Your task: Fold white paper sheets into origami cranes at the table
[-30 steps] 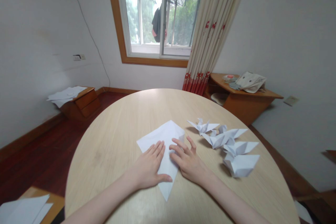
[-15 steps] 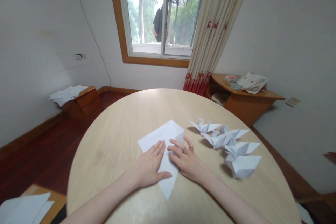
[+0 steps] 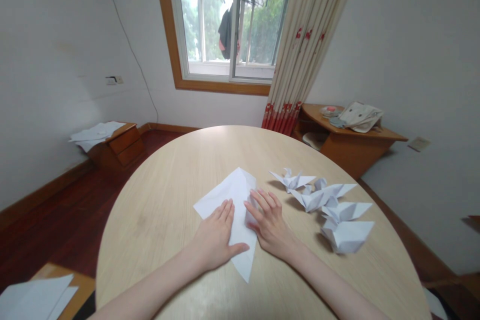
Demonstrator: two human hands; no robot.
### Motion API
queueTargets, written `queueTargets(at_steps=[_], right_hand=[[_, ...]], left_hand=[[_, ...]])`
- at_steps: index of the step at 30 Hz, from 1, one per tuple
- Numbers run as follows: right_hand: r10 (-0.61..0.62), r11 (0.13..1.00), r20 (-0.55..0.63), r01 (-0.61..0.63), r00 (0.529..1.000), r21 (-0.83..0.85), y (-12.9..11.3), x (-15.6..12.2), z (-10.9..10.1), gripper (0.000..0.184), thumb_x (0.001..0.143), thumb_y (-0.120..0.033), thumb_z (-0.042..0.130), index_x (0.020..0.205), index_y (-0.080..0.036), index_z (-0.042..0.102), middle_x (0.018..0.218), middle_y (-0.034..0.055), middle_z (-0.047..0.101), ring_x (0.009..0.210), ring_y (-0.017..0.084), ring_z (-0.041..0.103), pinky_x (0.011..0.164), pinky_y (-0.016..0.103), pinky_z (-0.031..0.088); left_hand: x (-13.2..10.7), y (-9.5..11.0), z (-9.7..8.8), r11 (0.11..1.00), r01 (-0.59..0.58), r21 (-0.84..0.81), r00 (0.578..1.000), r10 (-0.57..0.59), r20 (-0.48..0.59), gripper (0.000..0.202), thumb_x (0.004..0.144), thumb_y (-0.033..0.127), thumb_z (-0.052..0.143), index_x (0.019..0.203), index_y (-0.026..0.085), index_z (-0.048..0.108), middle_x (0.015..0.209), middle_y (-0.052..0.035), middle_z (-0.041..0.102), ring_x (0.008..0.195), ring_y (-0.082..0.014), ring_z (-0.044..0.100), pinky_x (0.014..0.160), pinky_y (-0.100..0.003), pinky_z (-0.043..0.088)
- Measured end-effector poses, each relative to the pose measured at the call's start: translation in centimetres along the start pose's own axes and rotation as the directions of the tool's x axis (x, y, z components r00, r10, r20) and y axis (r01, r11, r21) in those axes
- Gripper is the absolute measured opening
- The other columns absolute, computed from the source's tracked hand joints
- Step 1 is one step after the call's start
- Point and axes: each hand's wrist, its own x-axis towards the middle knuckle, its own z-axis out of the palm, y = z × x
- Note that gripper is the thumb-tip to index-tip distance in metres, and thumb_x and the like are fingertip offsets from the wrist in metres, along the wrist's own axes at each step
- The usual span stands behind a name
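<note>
Sheets [image 3: 32,297] of white paper are seen lying loose in the lower left corner of the frame, and another paper pile [image 3: 98,132] is borne by a small cabinet [image 3: 127,150] at the middle left.

In the lower centre, a folded sheet [image 3: 239,212] is laid flat on the round table [image 3: 168,195], one point turned toward the bottom edge of the frame. By its look it can be judged very light, soft across its face and a little stiffer along the creases; it could be slid easily on the smooth top, and creased or torn if pulled hard. It is best held down with flat fingers on the left part and taken by the loose edge of the fold on the right.

The left part is covered by the left hand [image 3: 213,241], which is laid palm down, its fingers straight and close together, its thumb spread wide across the lower part of the paper.

At the right edge of the paper, the right hand [image 3: 270,222] is held with fingers bent and slightly parted, tips at a raised flap [image 3: 250,216]; whether the flap is pinched cannot be told.

Farther right, folded paper birds [image 3: 311,201] are grouped on the table, well apart from the left hand.
</note>
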Motion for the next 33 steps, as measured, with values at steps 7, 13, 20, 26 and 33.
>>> queueTargets(at_steps=[7, 13, 20, 26, 33], right_hand=[[0.157, 0.977, 0.018, -0.158, 0.987, 0.143, 0.6, -0.3, 0.3, 0.074, 0.091, -0.018, 0.048, 0.150, -0.021, 0.004, 0.148, 0.0199, 0.029, 0.138, 0.033, 0.027, 0.103, 0.057, 0.035], [0.358, 0.862, 0.171, -0.395, 0.918, 0.317, 1.2, -0.8, 1.0, 0.090, 0.087, -0.024, 0.057, 0.150, -0.027, -0.007, 0.152, 0.0169, 0.024, 0.140, 0.033, 0.025, 0.108, 0.058, 0.028], [0.427, 0.759, 0.303, -0.520, 0.852, 0.391, 1.4, -1.0, 1.2, 0.092, 0.085, -0.023, 0.059, 0.151, -0.027, -0.004, 0.153, 0.0145, 0.025, 0.141, 0.030, 0.024, 0.112, 0.055, 0.024], [0.430, 0.733, 0.359, -0.553, 0.828, 0.397, 1.5, -0.9, 1.1, 0.088, 0.085, -0.026, 0.058, 0.151, -0.025, -0.001, 0.153, 0.0161, 0.025, 0.141, 0.030, 0.024, 0.113, 0.055, 0.022], [0.387, 0.708, 0.418, -0.556, 0.822, 0.436, 1.9, -1.3, 1.1, 0.079, 0.090, -0.031, 0.050, 0.152, -0.025, 0.001, 0.155, 0.0141, 0.022, 0.142, 0.028, 0.022, 0.113, 0.054, 0.021]], left_hand=[[0.1, 0.1, 0.0, 0.995, -0.022, -0.099, 0.988, 0.007, -0.151, 0.067, 0.075, 0.054, 0.070, 0.122, 0.014, 0.044, 0.134, -0.0205, 0.049, 0.129, -0.0360, 0.043, 0.106, -0.049, 0.036], [0.3, -1.9, -0.6, 0.935, -0.267, -0.234, 0.962, 0.243, -0.126, 0.039, 0.089, 0.043, 0.057, 0.119, 0.022, 0.044, 0.131, -0.0135, 0.045, 0.118, -0.0284, 0.051, 0.097, -0.044, 0.045], [0.4, -2.6, -1.4, 0.922, -0.292, -0.255, 0.956, 0.287, -0.058, 0.029, 0.091, 0.034, 0.057, 0.120, 0.027, 0.057, 0.140, -0.0090, 0.044, 0.123, -0.0277, 0.050, 0.100, -0.042, 0.044], [0.5, -3.0, -0.8, 0.916, -0.333, -0.222, 0.942, 0.332, -0.044, 0.035, 0.093, 0.030, 0.056, 0.127, 0.030, 0.059, 0.145, -0.0076, 0.043, 0.136, -0.0288, 0.036, 0.110, -0.044, 0.033], [0.4, -2.7, -0.8, 0.928, -0.323, -0.186, 0.945, 0.328, -0.007, 0.040, 0.095, 0.029, 0.051, 0.135, 0.032, 0.052, 0.152, -0.0066, 0.035, 0.140, -0.0313, 0.029, 0.111, -0.050, 0.030]])
